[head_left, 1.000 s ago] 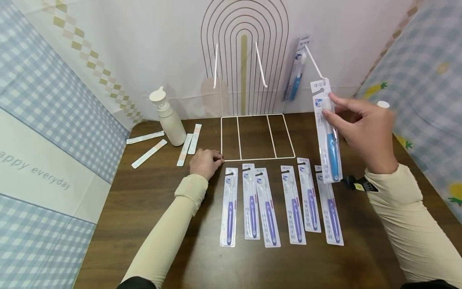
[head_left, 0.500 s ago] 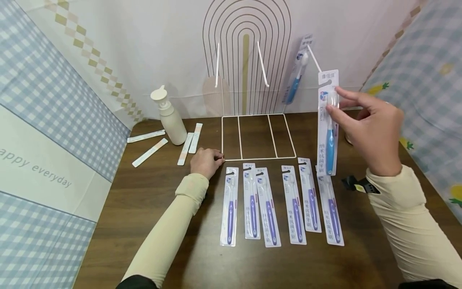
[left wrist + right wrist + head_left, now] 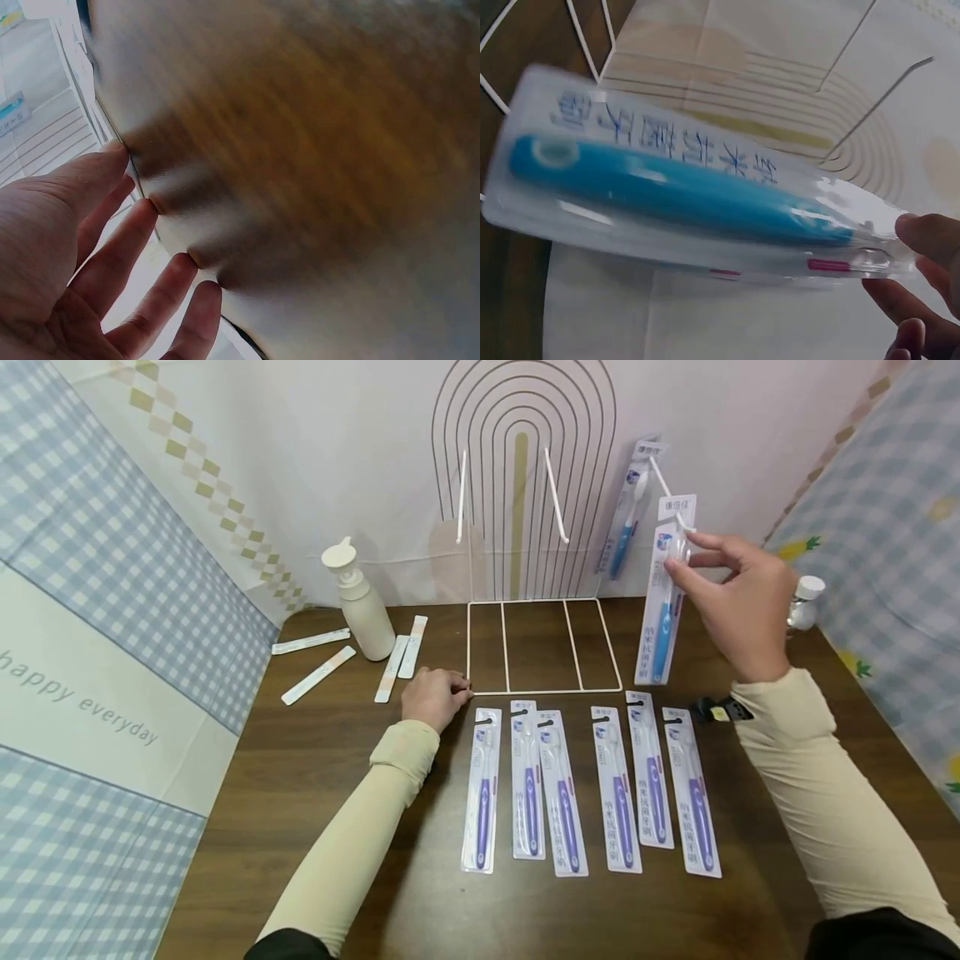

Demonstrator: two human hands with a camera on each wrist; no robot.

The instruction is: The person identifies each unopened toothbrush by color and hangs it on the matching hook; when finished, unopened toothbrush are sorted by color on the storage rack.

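In the head view my right hand (image 3: 738, 589) pinches a packaged toothbrush (image 3: 662, 618) with a blue handle, thumb in front and fingers at its right edge. The pack hangs upright at the right-hand hook (image 3: 661, 478), whose tip shows in front of the card at its slot. Farther back on that hook hangs another blue packaged toothbrush (image 3: 628, 527). My left hand (image 3: 435, 697) holds the front left corner of the white wire rack (image 3: 540, 692). In the left wrist view its fingertips (image 3: 196, 259) rest on the dark tabletop.
Several purple packaged toothbrushes (image 3: 618, 802) lie in a row before the rack. Two bare hooks (image 3: 557, 497) jut forward at left and middle. A cream pump bottle (image 3: 367, 618) and several thin white packets (image 3: 318, 675) stand and lie left. A clear bottle (image 3: 804, 604) stands right.
My right hand has moved the blue toothbrush pack back and left, bringing its slot over the hook tip. The left hand stays at the rack corner. The view has shifted slightly.
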